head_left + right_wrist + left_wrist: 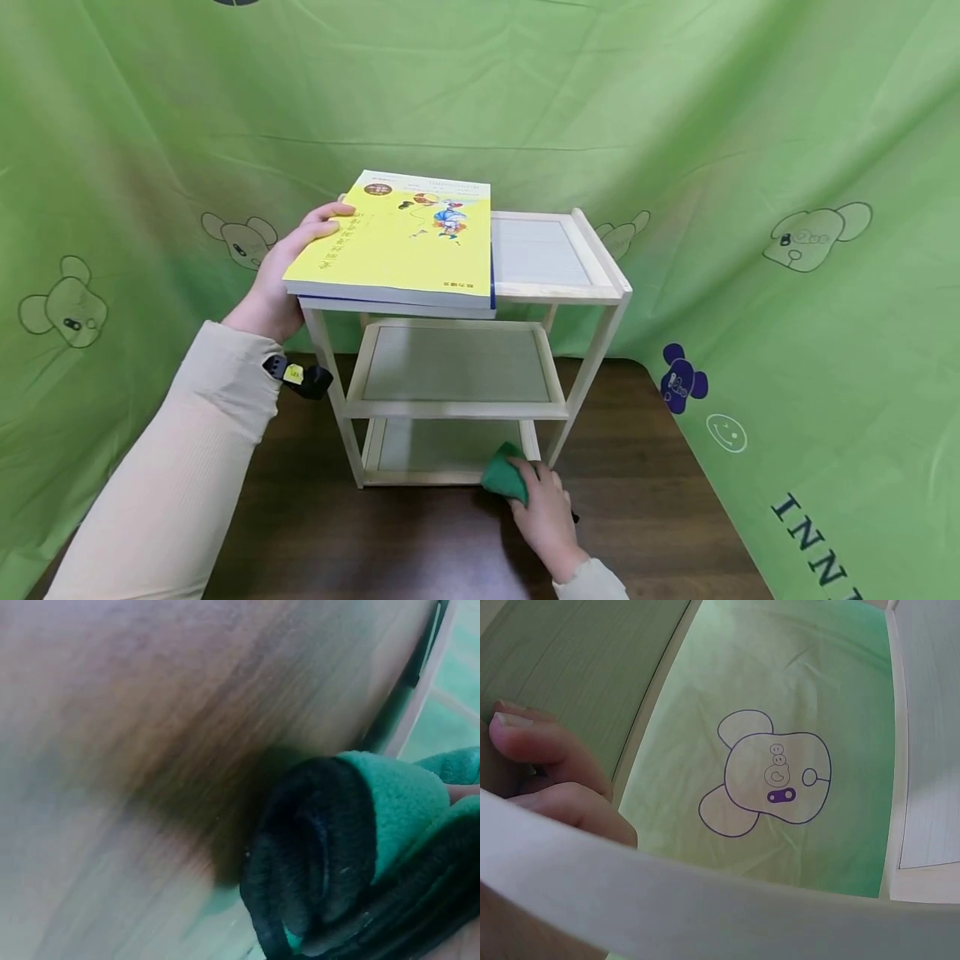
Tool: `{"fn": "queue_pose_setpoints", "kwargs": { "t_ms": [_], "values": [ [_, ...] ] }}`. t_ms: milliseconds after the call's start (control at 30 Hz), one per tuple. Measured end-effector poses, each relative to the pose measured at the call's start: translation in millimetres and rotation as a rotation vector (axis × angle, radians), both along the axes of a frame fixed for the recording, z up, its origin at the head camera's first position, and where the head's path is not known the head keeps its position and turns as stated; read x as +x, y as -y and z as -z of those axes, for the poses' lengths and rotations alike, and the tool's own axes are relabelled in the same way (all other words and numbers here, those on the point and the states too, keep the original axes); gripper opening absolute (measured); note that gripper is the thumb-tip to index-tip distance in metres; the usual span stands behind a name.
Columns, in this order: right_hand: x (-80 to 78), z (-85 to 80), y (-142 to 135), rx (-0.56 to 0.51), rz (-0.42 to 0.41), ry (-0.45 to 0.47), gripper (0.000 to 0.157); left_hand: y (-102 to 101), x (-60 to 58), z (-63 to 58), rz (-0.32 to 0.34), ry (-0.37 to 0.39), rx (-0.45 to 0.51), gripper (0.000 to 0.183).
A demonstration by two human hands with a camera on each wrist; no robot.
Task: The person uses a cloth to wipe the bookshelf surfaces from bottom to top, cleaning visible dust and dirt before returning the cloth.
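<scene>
A white wooden three-tier shelf rack [457, 410] stands on a dark wood table. My left hand [281, 267] grips its top tier at the left side; two fingers lie over the left edge of a yellow book [390, 242], and others curl beneath the board, where the left wrist view shows the fingers [562, 754]. The yellow book lies on another book with a blue edge. Low at the rack's front right, my right hand [545, 512] holds a bunched green cloth [504, 473] against the bottom tier's front corner. Up close, the cloth [405, 810] shows a dark border.
The middle tier [457, 362] and bottom tier [442, 446] have grey-green panels. Dark wood tabletop [637, 483] extends around the rack's legs. A green curtain [525, 100] printed with bear faces hangs behind and on both sides.
</scene>
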State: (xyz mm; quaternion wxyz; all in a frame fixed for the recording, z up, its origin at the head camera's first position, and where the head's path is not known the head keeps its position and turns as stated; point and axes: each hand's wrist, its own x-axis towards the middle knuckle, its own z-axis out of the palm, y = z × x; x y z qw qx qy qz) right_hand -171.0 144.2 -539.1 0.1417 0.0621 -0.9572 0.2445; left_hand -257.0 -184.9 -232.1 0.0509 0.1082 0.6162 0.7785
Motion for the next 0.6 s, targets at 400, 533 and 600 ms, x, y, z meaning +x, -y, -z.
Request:
{"fn": "queue_pose_setpoints", "kwargs": {
  "t_ms": [400, 533, 600],
  "values": [
    [8.4, -8.4, -10, -0.130, 0.019, -0.044, 0.056, 0, -0.5, 0.0, 0.002, -0.006, 0.004, 0.028],
    [11.2, -10.3, -13, -0.151, 0.024, -0.053, 0.057, 0, -0.6, 0.1, 0.005, -0.003, 0.013, 0.028],
    [12.7, -11.6, -15, -0.154, 0.018, -0.059, 0.058, 0, -0.7, 0.3, 0.005, 0.001, 0.019, 0.028]
  ]
}}
